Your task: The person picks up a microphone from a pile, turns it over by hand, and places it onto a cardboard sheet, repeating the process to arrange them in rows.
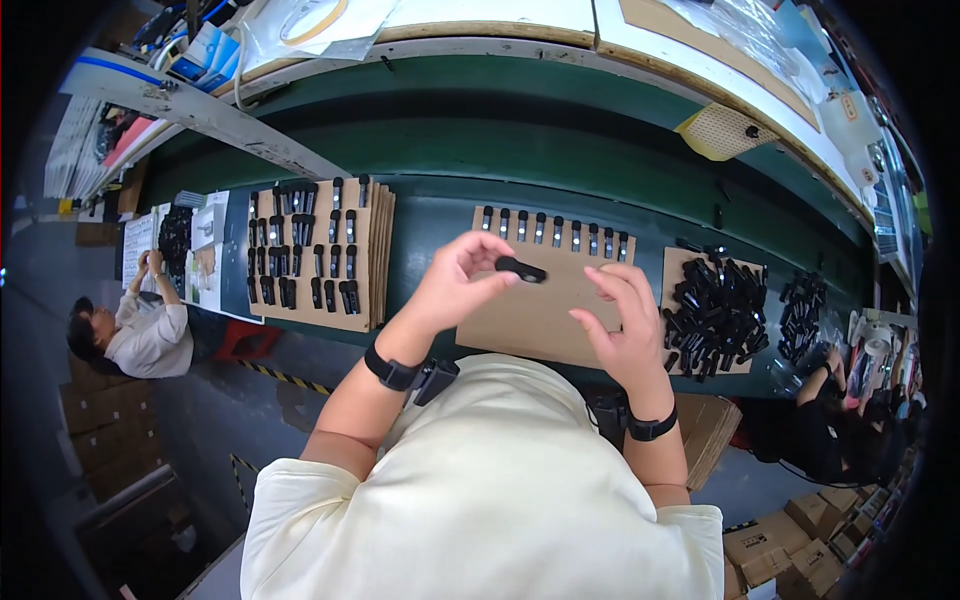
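Between the thumb and fingers of my left hand (462, 275) is a small black microphone (521, 270) with a rounded, foam-like head, held level above a brown cardboard sheet (530, 315). To its right hovers my right hand (625, 315), thumb and fingers apart with nothing between them. Along the sheet's far edge stands a row of several matching microphones (557, 231), each showing a small light spot. A heap of loose black microphones (715, 310) covers another cardboard sheet (683, 262) to the right of my right hand.
On the left, a cardboard stack (380, 260) carries rows of microphones. Another black pile (802, 315) lies far right. A raised shelf (470, 45) runs behind the green bench (430, 215). One person (150, 330) works at the far left, another (825, 430) at the far right.
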Tool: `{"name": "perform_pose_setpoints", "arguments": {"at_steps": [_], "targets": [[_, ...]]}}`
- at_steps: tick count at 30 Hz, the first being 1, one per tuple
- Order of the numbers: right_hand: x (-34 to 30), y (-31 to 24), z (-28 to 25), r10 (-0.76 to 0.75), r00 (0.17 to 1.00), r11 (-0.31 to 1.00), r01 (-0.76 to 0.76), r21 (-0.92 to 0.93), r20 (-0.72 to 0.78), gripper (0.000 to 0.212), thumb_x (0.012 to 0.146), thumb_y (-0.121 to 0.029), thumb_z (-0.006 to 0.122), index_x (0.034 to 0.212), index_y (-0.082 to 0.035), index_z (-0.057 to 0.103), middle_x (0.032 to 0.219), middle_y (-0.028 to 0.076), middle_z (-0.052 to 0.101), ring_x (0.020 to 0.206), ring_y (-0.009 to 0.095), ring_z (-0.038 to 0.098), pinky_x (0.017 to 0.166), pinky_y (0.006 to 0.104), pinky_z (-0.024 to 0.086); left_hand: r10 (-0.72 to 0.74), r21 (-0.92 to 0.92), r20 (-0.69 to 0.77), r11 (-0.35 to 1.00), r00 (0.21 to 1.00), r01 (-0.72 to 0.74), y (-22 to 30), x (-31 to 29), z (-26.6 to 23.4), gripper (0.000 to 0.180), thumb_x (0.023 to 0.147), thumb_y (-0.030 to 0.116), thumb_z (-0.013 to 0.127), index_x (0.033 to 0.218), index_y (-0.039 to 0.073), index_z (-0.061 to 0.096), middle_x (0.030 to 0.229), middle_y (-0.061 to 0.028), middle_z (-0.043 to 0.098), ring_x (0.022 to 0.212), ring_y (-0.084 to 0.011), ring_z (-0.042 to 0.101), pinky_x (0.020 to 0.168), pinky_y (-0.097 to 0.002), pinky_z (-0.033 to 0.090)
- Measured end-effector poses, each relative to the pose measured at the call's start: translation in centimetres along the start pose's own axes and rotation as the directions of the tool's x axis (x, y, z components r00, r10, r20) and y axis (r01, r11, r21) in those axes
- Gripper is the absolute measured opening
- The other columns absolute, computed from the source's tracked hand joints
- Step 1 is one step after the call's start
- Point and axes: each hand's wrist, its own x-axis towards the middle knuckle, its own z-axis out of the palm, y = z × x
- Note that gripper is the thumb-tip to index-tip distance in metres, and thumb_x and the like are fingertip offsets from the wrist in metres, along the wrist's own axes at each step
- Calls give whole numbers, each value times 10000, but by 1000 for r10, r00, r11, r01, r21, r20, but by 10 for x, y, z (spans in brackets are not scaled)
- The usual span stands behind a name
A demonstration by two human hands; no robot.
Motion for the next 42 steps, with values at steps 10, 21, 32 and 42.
{"name": "perform_pose_setpoints", "arguments": {"at_steps": [10, 21, 32, 42], "targets": [[-21, 47, 9, 220, 966, 975, -222, 2, 134, 314, 782, 29, 686, 1083, -19, 609, 986, 98, 599, 751, 182, 563, 681, 276, 478, -339, 453, -349, 756, 874, 473, -168, 10, -75, 253, 788, 21, 702, 1027, 1, 622, 877, -86, 674, 778, -159, 650, 723, -288, 536], [-11, 70, 19, 287, 942, 958, -285, -38, 174, 279, 800, 24, 666, 1069, -25, 612, 968, 97, 615, 725, 191, 588, 672, 284, 490, -299, 492, -520, 661, 800, 567, -229, 48, -70, 199, 735, 99, 720, 895, 1, 652, 818, -124, 690, 781, -241, 683, 722, -345, 546], [-15, 86, 20, 328, 919, 944, -312, -106, 220, 273, 805, 19, 665, 1069, -27, 613, 969, 100, 620, 726, 205, 598, 686, 293, 497, -372, 368, -527, 711, 764, 600, -243, 54, -73, 176, 736, 102, 715, 870, 1, 661, 791, -127, 693, 748, -245, 683, 704, -342, 545], [-25, 188, 1, 605, 794, 795, -606, -5, 56, 172, 846, -44, 632, 1017, -27, 622, 930, 103, 628, 708, 189, 604, 677, 302, 493, -285, 436, -538, 711, 793, 552, -237, 44, -76, 284, 721, 128, 774, 905, -17, 613, 799, -121, 672, 721, -231, 662, 689, -343, 540]]}}
